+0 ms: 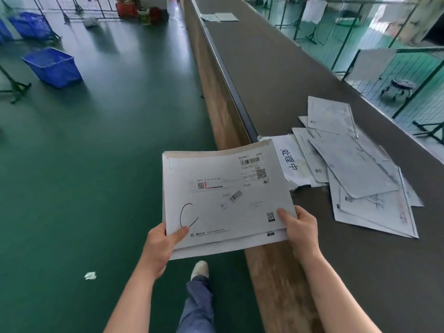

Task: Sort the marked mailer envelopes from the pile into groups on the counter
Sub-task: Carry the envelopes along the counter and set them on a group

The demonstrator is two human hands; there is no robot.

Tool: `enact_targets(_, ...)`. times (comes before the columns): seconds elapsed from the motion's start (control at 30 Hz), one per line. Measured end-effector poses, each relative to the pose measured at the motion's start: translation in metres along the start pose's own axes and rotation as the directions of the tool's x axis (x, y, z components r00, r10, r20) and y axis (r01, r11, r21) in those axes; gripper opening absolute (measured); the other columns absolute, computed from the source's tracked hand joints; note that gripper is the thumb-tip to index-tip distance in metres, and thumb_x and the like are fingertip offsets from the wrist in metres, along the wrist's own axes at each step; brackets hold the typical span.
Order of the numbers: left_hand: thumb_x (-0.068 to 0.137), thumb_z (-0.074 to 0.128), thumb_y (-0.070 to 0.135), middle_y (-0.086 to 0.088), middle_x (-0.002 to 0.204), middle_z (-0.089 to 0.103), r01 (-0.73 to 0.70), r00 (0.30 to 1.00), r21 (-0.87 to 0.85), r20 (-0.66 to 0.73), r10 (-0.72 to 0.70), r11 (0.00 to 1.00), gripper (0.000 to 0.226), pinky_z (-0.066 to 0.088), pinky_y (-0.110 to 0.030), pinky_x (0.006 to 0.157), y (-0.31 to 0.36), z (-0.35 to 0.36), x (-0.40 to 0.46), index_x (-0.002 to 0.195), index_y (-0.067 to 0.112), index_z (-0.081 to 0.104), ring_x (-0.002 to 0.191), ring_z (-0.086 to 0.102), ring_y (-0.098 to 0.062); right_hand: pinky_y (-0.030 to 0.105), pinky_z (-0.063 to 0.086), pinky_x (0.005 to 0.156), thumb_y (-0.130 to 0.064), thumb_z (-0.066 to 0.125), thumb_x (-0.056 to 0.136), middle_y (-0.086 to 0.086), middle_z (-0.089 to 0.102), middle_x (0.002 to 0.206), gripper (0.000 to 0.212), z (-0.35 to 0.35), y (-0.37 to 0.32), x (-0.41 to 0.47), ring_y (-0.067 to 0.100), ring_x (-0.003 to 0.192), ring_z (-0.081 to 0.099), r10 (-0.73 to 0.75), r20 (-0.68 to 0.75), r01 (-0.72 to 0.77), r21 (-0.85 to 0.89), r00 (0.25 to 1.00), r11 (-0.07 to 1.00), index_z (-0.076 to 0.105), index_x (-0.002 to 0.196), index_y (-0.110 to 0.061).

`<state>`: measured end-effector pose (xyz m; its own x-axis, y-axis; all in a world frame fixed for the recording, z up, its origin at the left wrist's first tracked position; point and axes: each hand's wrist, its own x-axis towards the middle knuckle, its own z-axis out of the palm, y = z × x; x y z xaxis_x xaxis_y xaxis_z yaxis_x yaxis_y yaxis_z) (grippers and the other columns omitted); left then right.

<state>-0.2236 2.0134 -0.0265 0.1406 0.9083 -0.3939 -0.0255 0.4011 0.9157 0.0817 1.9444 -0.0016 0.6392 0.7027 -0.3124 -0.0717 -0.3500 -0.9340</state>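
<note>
Small stack of mailer envelopes [223,195] being held in two-handed grip — left hand [161,243] pinching near-left corner, right hand [299,227] pinching near-right corner. Stack being carried over floor, just off surface [276,75] edge. Top envelope marked "C" — mark seemingly being read, sorting step in hand. Unsorted pile [360,169] lying on surface to right. Next move judged: matching group [219,17] farther along surface being located, envelope being laid there.

We read a handwritten "C" and the printed letters "NA" on the top envelope [223,195]. The white sheet [288,159] on the counter [276,80] bore "处理中".
</note>
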Motion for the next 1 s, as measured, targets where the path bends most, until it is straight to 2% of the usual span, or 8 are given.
enact_targets(0.2, 0.078, 0.082, -0.002, -0.013, 0.12, 0.074, 0.052, 0.953, -0.032, 0.3, -0.04, 0.998, 0.056, 0.061, -0.043, 0.092, 0.078, 0.022, 0.161, 0.129, 0.009, 0.06, 0.111, 0.071, -0.034, 0.043, 0.063, 0.077, -0.01, 0.067, 0.095, 0.007, 0.08, 0.091, 0.009, 0.055, -0.075, 0.11, 0.027, 0.082, 0.076, 0.024, -0.151, -0.011, 0.086, 0.988, 0.996, 0.075, 0.094, -0.014)
enact_targets(0.4, 0.074, 0.079, -0.003, -0.016, 0.145, 0.059, 0.09, 0.774, -0.111, 0.634, 0.001, 0.99, 0.089, 0.05, -0.053, 0.106, 0.155, 0.074, 0.289, 0.153, 0.014, 0.041, 0.131, 0.059, -0.04, 0.036, 0.06, 0.075, -0.013, 0.065, 0.097, 0.0, 0.079, 0.09, 0.01, 0.045, -0.136, 0.192, 0.021, 0.083, 0.074, -0.016, -0.369, 0.077, 0.151, 0.929, 0.985, 0.074, 0.096, -0.017)
enact_targets(0.5, 0.063, 0.092, 0.004, -0.012, 0.146, 0.059, 0.111, 0.783, -0.131, 0.622, -0.006, 0.985, 0.1, 0.058, -0.043, 0.096, 0.172, 0.113, 0.336, 0.151, 0.025, 0.047, 0.13, 0.06, -0.034, 0.022, 0.055, 0.057, -0.009, 0.061, 0.096, -0.006, 0.072, 0.076, 0.015, 0.038, -0.145, 0.233, 0.015, 0.069, 0.066, 0.008, -0.514, 0.101, 0.183, 0.858, 0.978, 0.07, 0.089, -0.019)
enact_targets(0.57, 0.064, 0.092, 0.001, -0.012, 0.144, 0.061, 0.122, 0.787, -0.143, 0.617, -0.007, 0.982, 0.095, 0.061, -0.041, 0.087, 0.181, 0.139, 0.364, 0.146, 0.031, 0.054, 0.127, 0.062, -0.034, 0.016, 0.047, 0.048, -0.009, 0.059, 0.097, -0.004, 0.065, 0.074, 0.014, 0.03, -0.147, 0.262, 0.016, 0.065, 0.058, 0.0, -0.611, 0.148, 0.193, 0.792, 0.97, 0.067, 0.088, -0.017)
enact_targets(0.67, 0.076, 0.064, -0.016, -0.013, 0.147, 0.058, 0.127, 0.773, -0.134, 0.634, -0.014, 0.983, 0.084, 0.062, -0.044, 0.084, 0.196, 0.177, 0.406, 0.145, 0.033, 0.056, 0.132, 0.057, -0.038, 0.022, 0.054, 0.052, -0.012, 0.059, 0.099, 0.0, 0.071, 0.086, 0.012, 0.013, -0.144, 0.311, 0.016, 0.07, 0.066, 0.05, -0.701, 0.188, 0.259, 0.711, 0.947, 0.069, 0.104, -0.011)
enact_targets(0.77, 0.079, 0.062, -0.016, -0.014, 0.151, 0.052, 0.107, 0.719, -0.064, 0.694, -0.033, 0.992, 0.085, 0.063, -0.045, 0.082, 0.226, 0.217, 0.442, 0.147, 0.035, 0.054, 0.135, 0.052, -0.041, 0.034, 0.061, 0.055, -0.013, 0.059, 0.1, 0.006, 0.07, 0.094, 0.014, -0.01, -0.138, 0.361, 0.022, 0.069, 0.07, 0.23, -0.729, 0.233, 0.474, 0.645, 0.849, 0.065, 0.112, -0.013)
enact_targets(0.9, 0.081, 0.05, -0.019, -0.008, 0.143, 0.061, 0.072, 0.727, -0.017, 0.686, -0.041, 0.997, 0.084, 0.065, -0.041, 0.074, 0.268, 0.253, 0.483, 0.143, 0.037, 0.058, 0.12, 0.065, -0.032, 0.028, 0.061, 0.055, -0.012, 0.057, 0.104, 0.009, 0.065, 0.115, 0.013, -0.036, -0.141, 0.432, 0.025, 0.081, 0.069, 0.325, -0.724, 0.285, 0.581, 0.608, 0.762, 0.059, 0.117, -0.014)
enact_targets(1.0, 0.082, 0.046, -0.022, -0.007, 0.136, 0.065, 0.031, 0.712, 0.055, 0.7, -0.06, 0.998, 0.085, 0.065, -0.038, 0.073, 0.283, 0.265, 0.508, 0.144, 0.035, 0.057, 0.11, 0.071, -0.026, 0.031, 0.062, 0.056, -0.014, 0.059, 0.104, 0.013, 0.066, 0.121, 0.014, -0.043, -0.139, 0.475, 0.031, 0.084, 0.072, 0.418, -0.684, 0.198, 0.631, 0.598, 0.75, 0.059, 0.118, -0.015)
